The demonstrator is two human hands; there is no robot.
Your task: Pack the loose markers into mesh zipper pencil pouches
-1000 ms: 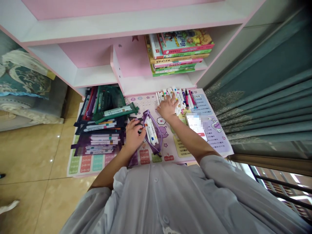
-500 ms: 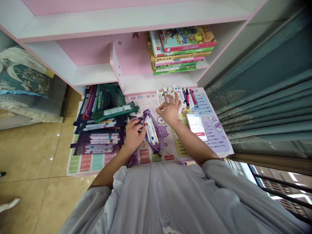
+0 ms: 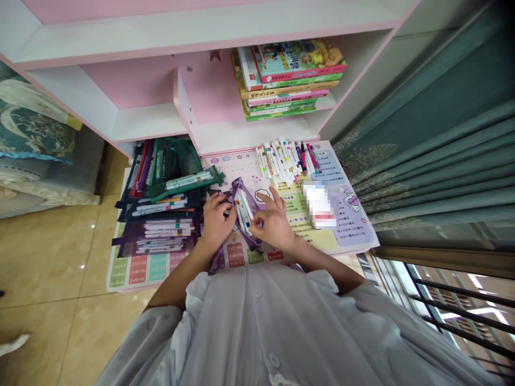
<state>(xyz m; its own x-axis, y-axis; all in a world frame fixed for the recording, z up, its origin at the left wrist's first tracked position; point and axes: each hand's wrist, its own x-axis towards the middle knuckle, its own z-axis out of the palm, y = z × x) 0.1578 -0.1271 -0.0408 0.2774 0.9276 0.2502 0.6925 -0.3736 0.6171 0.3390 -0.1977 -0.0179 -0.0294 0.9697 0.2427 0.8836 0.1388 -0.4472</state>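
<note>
A purple zip pouch [image 3: 236,185] lies unzipped on the desk mat in front of me, with several white markers [image 3: 242,210] inside it. My left hand [image 3: 218,219] is at the pouch's left edge, thumb and forefinger closed on the rim. Over the pouch's right side, my right hand [image 3: 277,221] pinches the near end of a white marker with thumb and forefinger; its other fingers are raised. Farther back on the mat lies a row of loose markers [image 3: 281,158], mostly white, with some dark and pink ones at the right end.
On the left are filled mesh pouches, a green one [image 3: 183,185] and a purple one [image 3: 164,236] among them. A phone [image 3: 317,206], partly blurred out, rests at right. Shelving [image 3: 257,136] with stacked books [image 3: 293,80] stands behind; a curtain [image 3: 422,134] hangs at right.
My right hand has come from the row of loose markers back toward me and down to the pouch. The left hand has stayed at the pouch's left edge. The view has shifted slightly.
</note>
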